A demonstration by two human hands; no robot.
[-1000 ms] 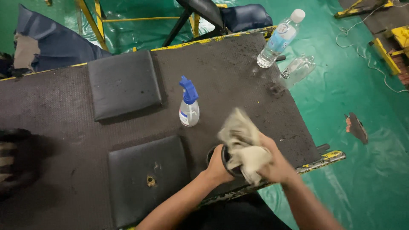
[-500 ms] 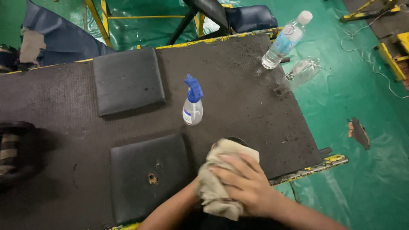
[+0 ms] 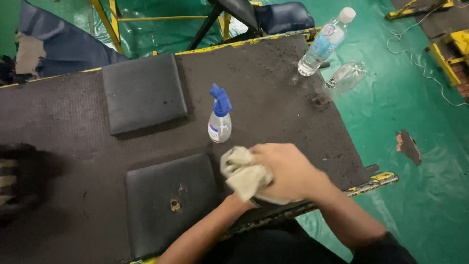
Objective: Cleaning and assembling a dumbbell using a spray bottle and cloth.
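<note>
Pressing one crumpled beige rag (image 3: 243, 175) onto a dark round object near the front edge of the table (image 3: 273, 105), the right hand (image 3: 288, 172) lies palm down, fingers close together and curled over the cloth. The round object is almost wholly covered; only a thin dark rim shows below the hand, so its kind cannot be told. The left hand (image 3: 238, 199) is mostly hidden under rag and right hand; its finger state cannot be told.

Count on the table:
- One spray bottle (image 3: 219, 121), clear body, blue trigger head, upright, just beyond the rag.
- Two dark square pads: one (image 3: 143, 93) toward the far side, one (image 3: 170, 201) toward the near side with a small tear, just left of the hands.
- One clear water bottle (image 3: 324, 41), white cap, blue label, standing at the far right corner.

Count off the table:
- One empty clear bottle (image 3: 344, 78) lying on the green floor (image 3: 415, 112), beside the table's right edge.
</note>
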